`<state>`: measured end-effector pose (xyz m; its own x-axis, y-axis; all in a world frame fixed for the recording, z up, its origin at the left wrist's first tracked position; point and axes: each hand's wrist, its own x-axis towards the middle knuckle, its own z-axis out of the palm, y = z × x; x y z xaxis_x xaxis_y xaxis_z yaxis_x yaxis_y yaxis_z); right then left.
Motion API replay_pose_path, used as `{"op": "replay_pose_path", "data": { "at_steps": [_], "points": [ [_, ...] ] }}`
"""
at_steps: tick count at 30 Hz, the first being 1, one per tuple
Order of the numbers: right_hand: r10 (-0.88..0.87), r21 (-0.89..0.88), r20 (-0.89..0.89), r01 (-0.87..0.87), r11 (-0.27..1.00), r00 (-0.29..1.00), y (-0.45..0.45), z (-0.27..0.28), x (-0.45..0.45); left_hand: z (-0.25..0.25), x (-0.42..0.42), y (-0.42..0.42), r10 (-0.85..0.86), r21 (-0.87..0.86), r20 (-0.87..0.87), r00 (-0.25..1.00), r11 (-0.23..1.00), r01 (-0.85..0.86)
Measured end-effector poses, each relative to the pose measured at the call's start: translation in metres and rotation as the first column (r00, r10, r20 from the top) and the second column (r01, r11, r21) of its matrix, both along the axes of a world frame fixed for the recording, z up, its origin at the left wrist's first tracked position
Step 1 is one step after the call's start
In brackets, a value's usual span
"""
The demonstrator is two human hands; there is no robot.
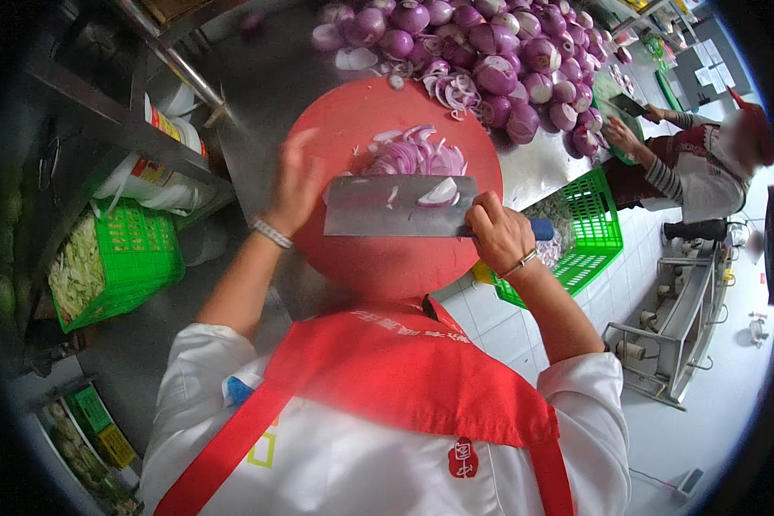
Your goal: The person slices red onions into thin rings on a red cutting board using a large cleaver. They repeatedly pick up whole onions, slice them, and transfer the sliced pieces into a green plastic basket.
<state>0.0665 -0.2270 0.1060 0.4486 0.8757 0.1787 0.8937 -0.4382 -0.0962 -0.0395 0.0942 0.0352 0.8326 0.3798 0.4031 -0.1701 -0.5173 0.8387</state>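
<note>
A round red cutting board (387, 271) lies on the metal table before me. My right hand (501, 233) grips the blue handle of a broad cleaver (387, 216), whose blade lies nearly flat over the board, with an onion piece (439, 193) on it. Just beyond the blade is a heap of sliced red onion (416, 151). My left hand (300, 184), blurred, is raised near the board's left edge, fingers apart, holding nothing that I can see. More onion slices (454, 93) rest at the board's far edge, against a large pile of peeled red onions (496, 74).
A green basket (593, 219) with cut onion stands right of the table (522, 171). Another green basket (138, 258), holding shredded pale vegetable, is at the left beside white buckets (158, 180). At the upper right a co-worker (690, 155) holds a cleaver over a green board.
</note>
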Motion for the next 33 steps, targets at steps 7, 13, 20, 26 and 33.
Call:
{"op": "replay_pose_path", "data": {
  "at_steps": [7, 13, 20, 26, 33],
  "points": [
    [0.344, -0.070, 0.157, -0.337, 0.939, 0.926, 0.011, 0.019, 0.015, 0.032, 0.064, -0.104, -0.314, 0.631, -0.339, 0.887, 0.623, 0.462],
    [-0.020, -0.013, -0.351, 0.017, 1.000, 0.936, -0.062, 0.003, -0.005, -0.015, 0.079, -0.053, -0.157, 0.493, -0.271, 0.950, 0.825, 0.277],
    [-0.086, -0.088, -0.994, 0.923, 0.373, -0.060, -0.129, -0.096, -0.066, -0.061, 0.017, -0.038, -0.168, 0.350, -0.190, 0.967, 0.909, 0.227],
    [-0.116, -0.102, -0.991, 0.942, 0.319, -0.068, -0.078, -0.129, -0.060, -0.066, 0.050, -0.076, -0.080, 0.366, -0.095, 0.992, 0.924, 0.109],
    [-0.190, 0.170, -0.936, 0.852, 0.496, 0.297, 0.006, -0.166, -0.065, -0.067, 0.066, -0.097, 0.019, 0.251, -0.012, 1.000, 0.968, -0.016]
  ]
}}
